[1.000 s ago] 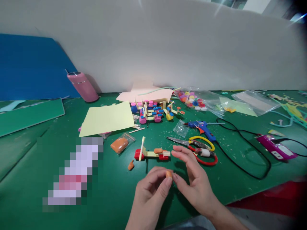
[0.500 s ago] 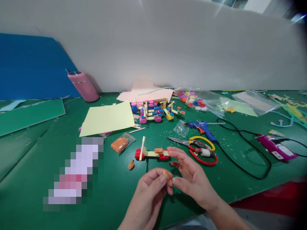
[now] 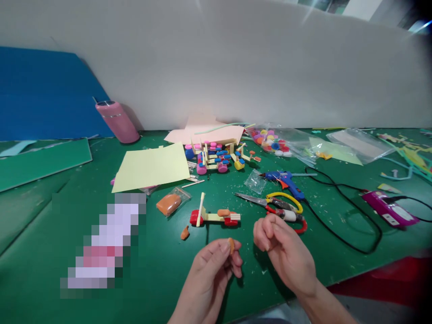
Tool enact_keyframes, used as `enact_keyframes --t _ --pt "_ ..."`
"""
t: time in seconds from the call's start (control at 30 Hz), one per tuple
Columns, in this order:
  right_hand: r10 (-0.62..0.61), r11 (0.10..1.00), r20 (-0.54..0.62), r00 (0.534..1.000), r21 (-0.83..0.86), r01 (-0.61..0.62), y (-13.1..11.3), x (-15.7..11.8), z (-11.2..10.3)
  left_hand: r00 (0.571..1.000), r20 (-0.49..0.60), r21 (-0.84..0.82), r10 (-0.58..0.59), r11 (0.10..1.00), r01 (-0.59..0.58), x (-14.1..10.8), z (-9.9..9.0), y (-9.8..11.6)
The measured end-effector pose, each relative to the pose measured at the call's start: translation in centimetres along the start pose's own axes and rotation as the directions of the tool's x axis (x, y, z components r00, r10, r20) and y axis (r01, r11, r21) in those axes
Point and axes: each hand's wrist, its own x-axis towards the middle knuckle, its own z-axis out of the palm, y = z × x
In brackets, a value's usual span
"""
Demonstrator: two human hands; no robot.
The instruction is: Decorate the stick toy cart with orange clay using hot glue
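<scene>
My left hand [image 3: 216, 270] pinches a small piece of orange modelling clay [image 3: 231, 246] between thumb and fingers. To its right, my right hand [image 3: 286, 252] is closed with its fingers curled in, apart from the left; nothing shows in it. Just beyond both hands stands a small toy vehicle [image 3: 213, 217] of pale sticks with red wheels, an orange clay lump [image 3: 223, 212] on its top. A loose scrap of orange clay [image 3: 184, 232] lies to its left. Behind that is a clear bag of orange clay [image 3: 169, 203].
Scissors [image 3: 283, 204] lie beyond my right hand, partly covered by it. A blue glue gun [image 3: 285, 180] trails its cord toward a purple power strip [image 3: 389, 208]. Finished-looking toy vehicles [image 3: 216, 157] crowd the back. A yellow sheet [image 3: 151, 167] and pink tumbler [image 3: 117, 121] are on the left.
My right hand has pulled back to the right, away from the clay and the vehicle, and its spread fingers have curled closed. The left hand still pinches the clay, almost unmoved.
</scene>
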Motion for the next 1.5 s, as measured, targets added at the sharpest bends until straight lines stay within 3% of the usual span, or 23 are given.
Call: enact_keyframes --t 0.23,0.37,0.53,0.67,0.93,1.23,1.37,1.5 --pt "0.034 0.963 0.002 0.999 -0.268 -0.033 0.4 -0.4 -0.7 1.0 -0.014 -0.024 0.004 1.0 -0.005 0.1 -0.1 -0.2" --pt "0.033 0.976 -0.016 0.999 -0.214 -0.036 0.4 -0.4 -0.7 1.0 -0.026 -0.036 0.003 0.999 -0.004 0.1 -0.2 -0.3" --pt "0.04 0.99 0.055 0.998 -0.14 -0.032 0.4 -0.3 -0.5 0.999 -0.041 -0.035 0.002 0.999 -0.004 0.0 -0.1 -0.2" --pt "-0.01 0.991 -0.017 1.0 -0.137 0.008 0.5 -0.1 -0.2 0.998 -0.056 -0.039 0.0 0.999 -0.003 -0.4 0.2 0.3" --pt "0.053 0.963 -0.042 0.998 -0.263 -0.062 0.9 -0.3 -0.9 0.998 -0.067 -0.041 0.005 0.999 -0.008 -0.8 0.5 0.8" --pt "0.022 0.959 -0.04 0.999 -0.283 -0.032 1.4 -0.3 -0.6 0.997 -0.072 -0.029 -0.004 1.0 0.002 -1.0 0.6 1.0" --pt "0.017 0.897 -0.017 1.0 -0.441 -0.023 1.1 -0.3 -0.7 0.997 -0.075 -0.023 -0.006 1.0 0.004 -1.0 0.7 0.9" --pt "-0.023 0.75 0.069 0.997 -0.659 0.063 0.4 -0.4 -0.8 0.997 -0.073 -0.017 0.0 1.0 -0.001 -0.9 0.7 1.0"
